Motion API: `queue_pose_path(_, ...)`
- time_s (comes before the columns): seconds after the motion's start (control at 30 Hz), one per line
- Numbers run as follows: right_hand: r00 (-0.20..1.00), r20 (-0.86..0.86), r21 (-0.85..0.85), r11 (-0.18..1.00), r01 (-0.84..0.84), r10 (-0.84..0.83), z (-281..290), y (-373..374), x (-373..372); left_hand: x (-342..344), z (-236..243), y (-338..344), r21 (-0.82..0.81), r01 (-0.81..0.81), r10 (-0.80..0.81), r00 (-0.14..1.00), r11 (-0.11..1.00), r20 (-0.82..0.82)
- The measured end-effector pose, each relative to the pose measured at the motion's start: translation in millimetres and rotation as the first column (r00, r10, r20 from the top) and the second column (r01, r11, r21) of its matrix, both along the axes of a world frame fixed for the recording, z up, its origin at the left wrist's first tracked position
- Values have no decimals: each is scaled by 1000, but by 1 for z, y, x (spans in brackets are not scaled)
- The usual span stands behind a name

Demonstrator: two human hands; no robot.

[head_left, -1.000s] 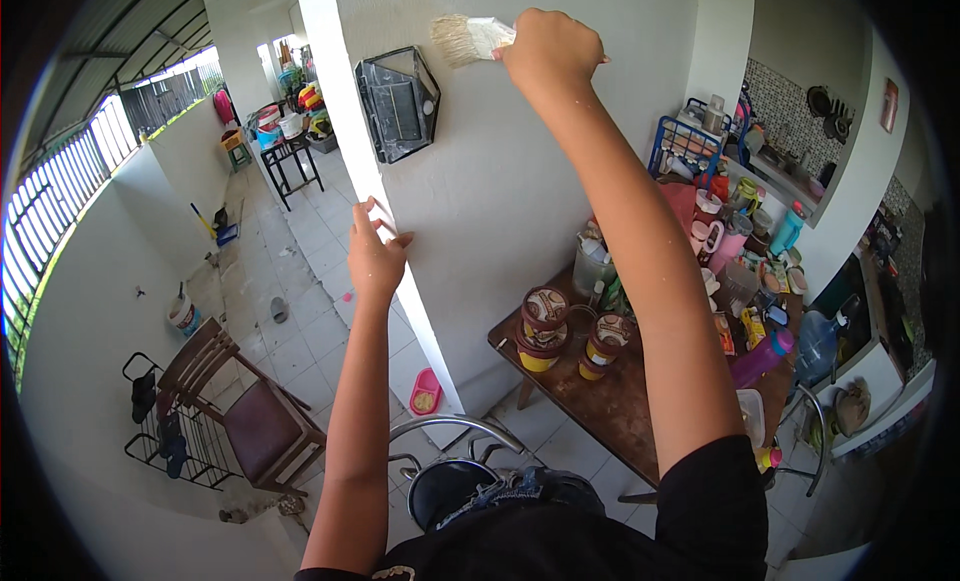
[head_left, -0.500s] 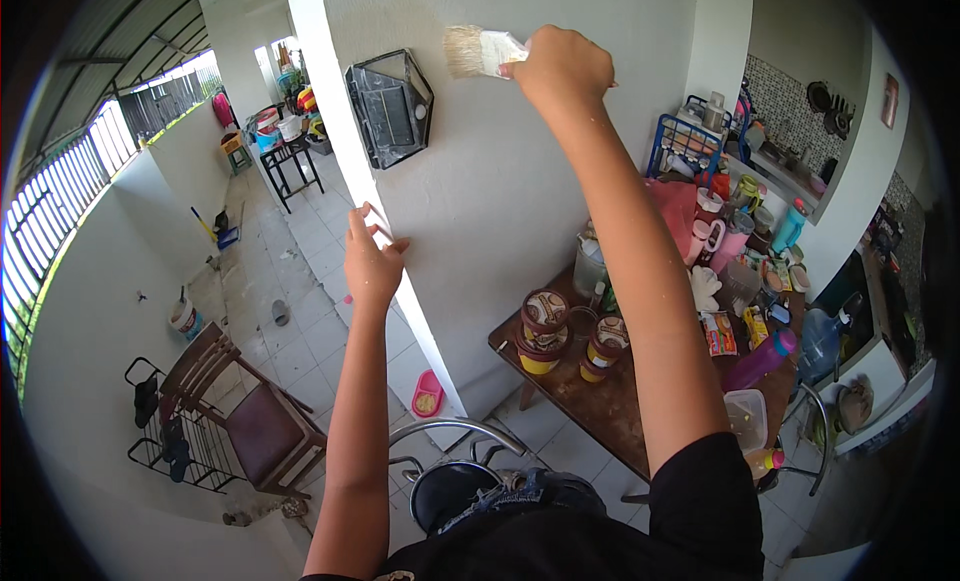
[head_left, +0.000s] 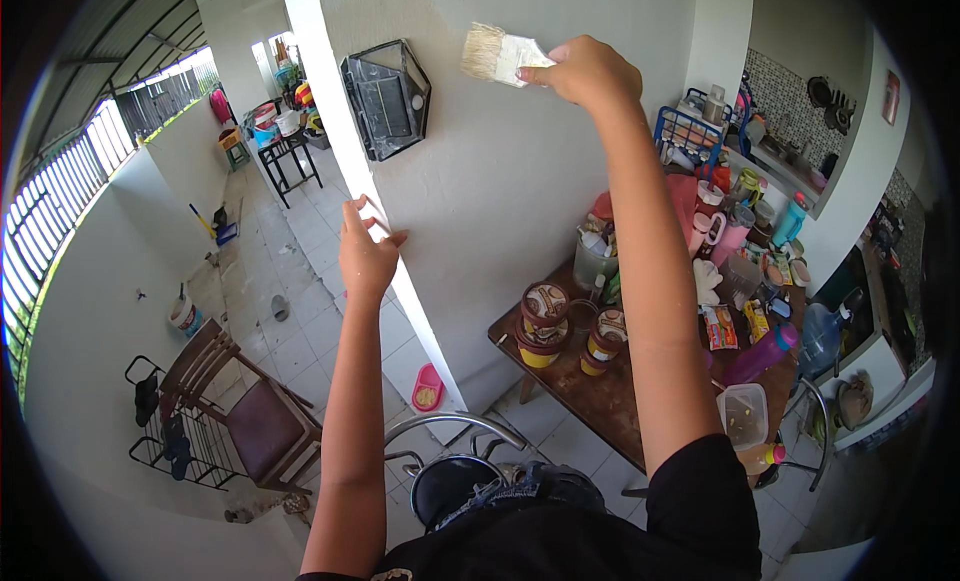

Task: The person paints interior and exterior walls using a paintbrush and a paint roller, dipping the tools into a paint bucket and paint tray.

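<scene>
My right hand (head_left: 592,73) is raised in front of the grey wall (head_left: 500,171), closed around the handle of a wide paintbrush (head_left: 522,59). The brush's pale bristles point left, and its handle is smeared white. Whether the bristles touch the wall I cannot tell. Lower down on the left, my left hand (head_left: 368,253) grips the white edge of the wall (head_left: 345,131), thumb on the grey face and fingers around the corner. Between the brush and that edge a black, angular wall lamp (head_left: 388,101) is mounted, with pale smears on it.
Below on the right stands a brown table (head_left: 600,406) with stacked tubs (head_left: 545,316), a purple bottle (head_left: 762,353) and many kitchen items. A metal-framed chair (head_left: 455,421) is directly beneath me. To the left are a wooden chair (head_left: 265,431), a rack and a pink bowl (head_left: 428,388) by the wall's foot.
My right hand and the paintbrush have shifted right and slightly down, away from the lamp. My left hand stays on the wall edge.
</scene>
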State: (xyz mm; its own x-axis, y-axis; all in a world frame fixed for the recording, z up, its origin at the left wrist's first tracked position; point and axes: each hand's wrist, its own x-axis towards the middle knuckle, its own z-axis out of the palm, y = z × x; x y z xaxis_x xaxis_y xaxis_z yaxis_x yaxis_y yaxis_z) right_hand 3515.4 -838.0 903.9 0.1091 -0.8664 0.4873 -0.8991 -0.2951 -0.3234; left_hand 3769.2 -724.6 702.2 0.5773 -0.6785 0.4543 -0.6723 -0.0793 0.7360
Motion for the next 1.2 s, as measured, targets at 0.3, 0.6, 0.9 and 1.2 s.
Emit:
queue_pose_path(0.3, 999, -39, -1, 999, -36, 36, -18, -3, 27, 0, 2, 0, -2, 10, -10, 1000, 1000, 16)
queue_pose_path(0.6, 996, -11, -23, 996, -89, 88, -7, 17, 5, 1, 0, 2, -4, -8, 8, 999, 1000, 33)
queue_pose_path(0.9, 989, -145, 50, 999, 5, 3, -17, -7, 14, -6, 5, 5, -4, -4, 4, 999, 1000, 36)
queue_pose_path(1.2, 987, -122, -1, 994, -109, 108, -20, 4, 19, -7, 6, -1, 4, -14, 14, 1000, 1000, -1)
